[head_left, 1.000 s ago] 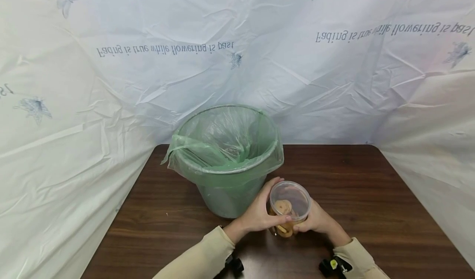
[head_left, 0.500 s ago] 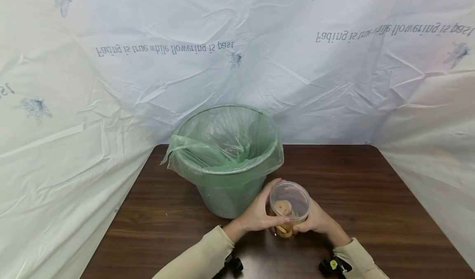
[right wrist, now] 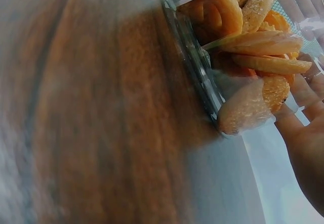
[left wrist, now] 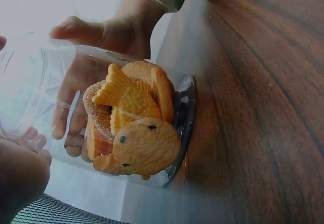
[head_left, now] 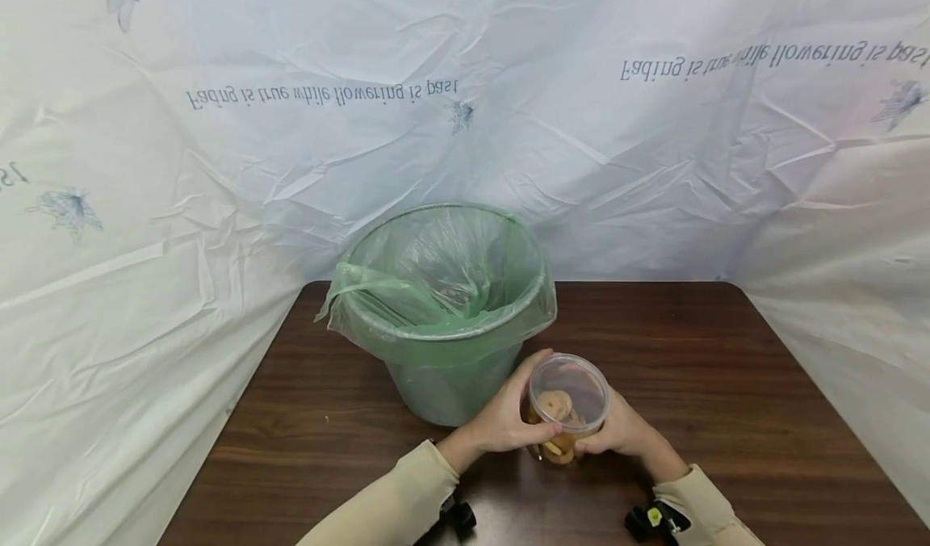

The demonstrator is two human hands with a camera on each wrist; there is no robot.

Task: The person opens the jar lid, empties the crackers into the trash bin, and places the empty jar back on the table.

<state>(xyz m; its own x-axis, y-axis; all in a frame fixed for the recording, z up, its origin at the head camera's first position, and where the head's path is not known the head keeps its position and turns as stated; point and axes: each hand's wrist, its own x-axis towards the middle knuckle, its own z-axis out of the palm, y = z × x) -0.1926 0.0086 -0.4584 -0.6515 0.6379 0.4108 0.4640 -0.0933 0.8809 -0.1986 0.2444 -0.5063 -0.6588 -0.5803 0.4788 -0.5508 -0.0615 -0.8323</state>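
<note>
A clear round plastic jar [head_left: 585,386] stands at the front of the table, right of the bin, with both hands around it. My left hand [head_left: 501,423] grips its left side, thumb laid across the front near the rim. From the right my right hand [head_left: 623,426] holds the opposite wall, its thumb low on the front. Several biscuits [left wrist: 147,145] lie in the lower part, one shaped like a fish and one like an animal's head. Through the right wrist view more golden biscuits [right wrist: 268,44] show against the wall. The fingers behind the jar are partly hidden.
A mesh bin [head_left: 454,392] lined with a green plastic bag [head_left: 436,348] stands just left of and behind the jar. The dark wooden table [head_left: 690,352] has rounded back corners. White printed sheeting [head_left: 465,150] hangs behind and at both sides.
The left thumb has slid slightly leftward along the jar's front. Otherwise both hands and the jar stay in place.
</note>
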